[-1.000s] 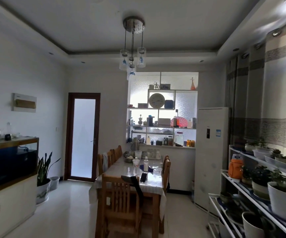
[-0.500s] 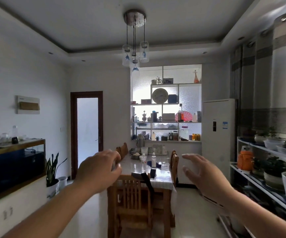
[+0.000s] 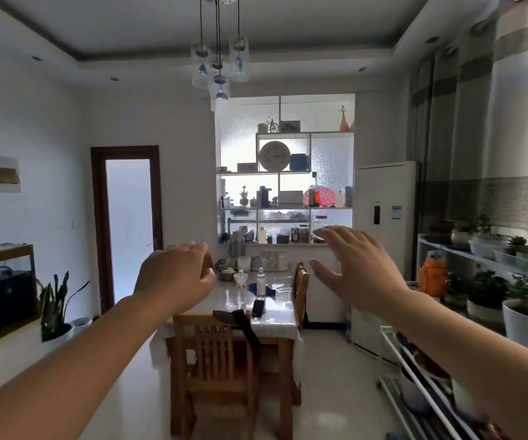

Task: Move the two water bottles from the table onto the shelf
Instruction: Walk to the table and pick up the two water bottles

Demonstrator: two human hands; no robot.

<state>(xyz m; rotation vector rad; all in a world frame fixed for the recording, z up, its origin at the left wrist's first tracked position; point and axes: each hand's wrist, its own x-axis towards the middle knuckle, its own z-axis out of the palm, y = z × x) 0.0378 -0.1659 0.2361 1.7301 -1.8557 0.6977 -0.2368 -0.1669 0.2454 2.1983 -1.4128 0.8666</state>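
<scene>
Both empty, left hand (image 3: pixel 173 277) loosely curled, right hand (image 3: pixel 354 265) spread-fingered, reach toward two water bottles (image 3: pixel 260 281) at twelve o'clock on the crowded tabletop (image 3: pixel 275 308), where neighbouring cups risk toppling

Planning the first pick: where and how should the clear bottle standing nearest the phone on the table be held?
Wrap the clear bottle around its straight mid-body, coming from the near right side; it stands upright, with a smaller bottle close on its left.

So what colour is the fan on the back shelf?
Red-pink, the open fan on the shelf; the head view shows it.
</scene>
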